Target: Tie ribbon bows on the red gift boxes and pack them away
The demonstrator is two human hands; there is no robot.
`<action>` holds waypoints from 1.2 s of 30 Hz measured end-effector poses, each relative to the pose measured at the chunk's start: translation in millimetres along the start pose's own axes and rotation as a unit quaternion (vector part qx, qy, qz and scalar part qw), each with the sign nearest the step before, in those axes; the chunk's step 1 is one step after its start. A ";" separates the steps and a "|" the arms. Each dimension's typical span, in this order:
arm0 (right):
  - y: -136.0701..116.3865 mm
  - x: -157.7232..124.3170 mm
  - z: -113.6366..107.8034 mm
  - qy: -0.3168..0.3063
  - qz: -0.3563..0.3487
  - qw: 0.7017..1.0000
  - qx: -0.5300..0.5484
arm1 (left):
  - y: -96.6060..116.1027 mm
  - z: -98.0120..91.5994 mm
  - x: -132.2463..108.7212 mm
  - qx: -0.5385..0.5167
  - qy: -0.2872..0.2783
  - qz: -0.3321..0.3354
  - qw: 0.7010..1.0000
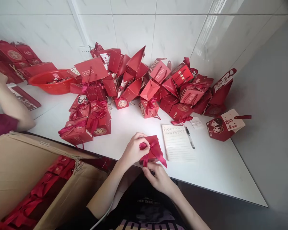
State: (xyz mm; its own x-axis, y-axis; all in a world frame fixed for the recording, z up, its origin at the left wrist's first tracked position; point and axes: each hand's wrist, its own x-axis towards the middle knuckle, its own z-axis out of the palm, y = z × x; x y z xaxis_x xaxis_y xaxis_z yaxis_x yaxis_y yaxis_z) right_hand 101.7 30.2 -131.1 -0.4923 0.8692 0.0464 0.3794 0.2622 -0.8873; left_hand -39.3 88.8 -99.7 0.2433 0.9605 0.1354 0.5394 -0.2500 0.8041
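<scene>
At the table's front edge sits a small red gift box [156,142] with a dark red ribbon [161,158] across its top. My left hand [134,148] pinches the ribbon near the knot, its fingers over the box. Below it, my right hand [158,177] has thumb and fingers closed on a hanging part of the ribbon at the box's near side. Part of the box is hidden behind both hands. Just right of the box lies a lined notebook [177,147] with handwriting at the top and a black pen [190,137] on its edge.
Red boxes [134,86] are heaped along the tiled wall, beside ribbon-tied boxes [99,123] stacked on the left. A red basin [55,83] holds small items. A co-worker's arm [12,99] reaches in from the left. A cardboard carton [62,198] stands below, containing red boxes.
</scene>
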 end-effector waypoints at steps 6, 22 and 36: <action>-10.0 -15.7 -23.3 -0.026 0.033 0.999 0.007 | -4.1 0.2 1.0 -0.002 -0.005 0.007 1.000; 14.5 -12.2 -42.4 0.133 0.117 0.978 0.109 | -4.6 -0.7 2.6 0.008 -0.006 0.007 1.000; 24.9 -13.6 -48.0 0.117 0.087 0.976 0.159 | -4.1 -1.7 3.5 0.012 -0.012 0.001 1.000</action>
State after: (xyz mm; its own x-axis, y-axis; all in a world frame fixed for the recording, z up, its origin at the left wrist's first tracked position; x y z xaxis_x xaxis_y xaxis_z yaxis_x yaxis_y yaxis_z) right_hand 155.5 45.0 -131.7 -0.2353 0.9708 -0.0465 0.1598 -0.0085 -0.9871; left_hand -42.0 93.4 -101.5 0.2630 0.9570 0.1222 0.5583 -0.2543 0.7897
